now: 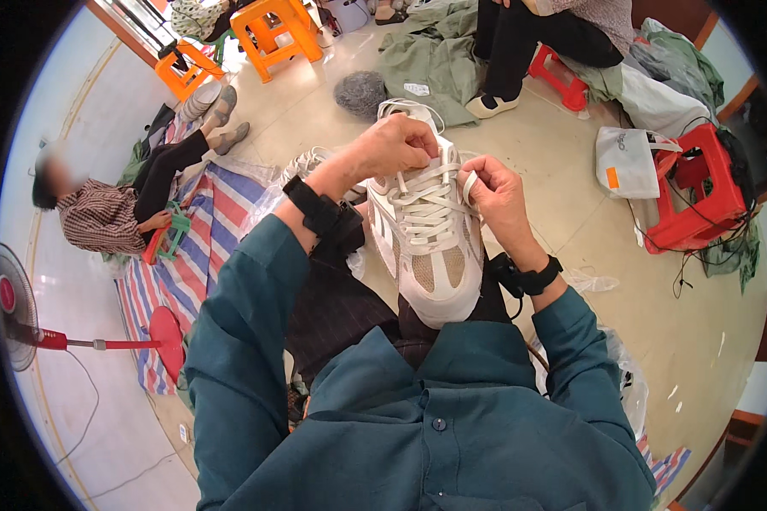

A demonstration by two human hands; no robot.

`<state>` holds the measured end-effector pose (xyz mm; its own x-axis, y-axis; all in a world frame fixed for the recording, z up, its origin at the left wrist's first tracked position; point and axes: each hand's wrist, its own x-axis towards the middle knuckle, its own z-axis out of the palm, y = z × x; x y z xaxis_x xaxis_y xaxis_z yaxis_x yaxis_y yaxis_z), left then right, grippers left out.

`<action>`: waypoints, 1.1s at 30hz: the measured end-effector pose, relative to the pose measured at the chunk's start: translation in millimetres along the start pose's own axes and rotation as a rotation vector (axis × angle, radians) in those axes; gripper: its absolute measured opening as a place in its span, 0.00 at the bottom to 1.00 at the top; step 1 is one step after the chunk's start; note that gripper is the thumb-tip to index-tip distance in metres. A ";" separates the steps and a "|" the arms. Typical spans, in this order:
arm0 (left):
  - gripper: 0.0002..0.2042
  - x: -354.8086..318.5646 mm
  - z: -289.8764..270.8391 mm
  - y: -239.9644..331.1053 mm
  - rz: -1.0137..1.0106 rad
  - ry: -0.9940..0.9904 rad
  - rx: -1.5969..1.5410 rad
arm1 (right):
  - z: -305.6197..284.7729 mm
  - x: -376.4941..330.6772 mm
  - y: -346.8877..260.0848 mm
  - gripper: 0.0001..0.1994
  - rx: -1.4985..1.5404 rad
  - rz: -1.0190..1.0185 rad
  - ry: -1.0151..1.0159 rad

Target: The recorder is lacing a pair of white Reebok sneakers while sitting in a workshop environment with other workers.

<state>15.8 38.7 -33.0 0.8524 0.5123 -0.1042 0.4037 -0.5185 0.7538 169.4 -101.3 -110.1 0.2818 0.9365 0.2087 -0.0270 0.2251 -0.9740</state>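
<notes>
Two hands lacing one white sneaker

One white sneaker, toe toward the wearer, resting on the lap over dark trousers; white laces crossed up its front; left hand curled over the tongue end, fingers pinching a lace; right hand beside the shoe's right edge, thumb and forefinger gripping a lace loop; black wristband on each wrist; second sneaker on the floor behind the left forearm; red stool well apart, right

bright, even daylight; soft shadows; sharp centre, strong fisheye bending and black vignette at edges.
</notes>
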 end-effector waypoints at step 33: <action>0.02 -55.2 4.4 28.9 0.297 0.357 0.700 | -3.7 5.1 1.1 0.14 0.088 0.065 -0.019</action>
<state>-18.1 -7.6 -8.4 0.8470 0.4122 0.3358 0.3923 -0.9108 0.1285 174.4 -97.2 -110.5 0.2585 0.9547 0.1474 -0.1289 0.1853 -0.9742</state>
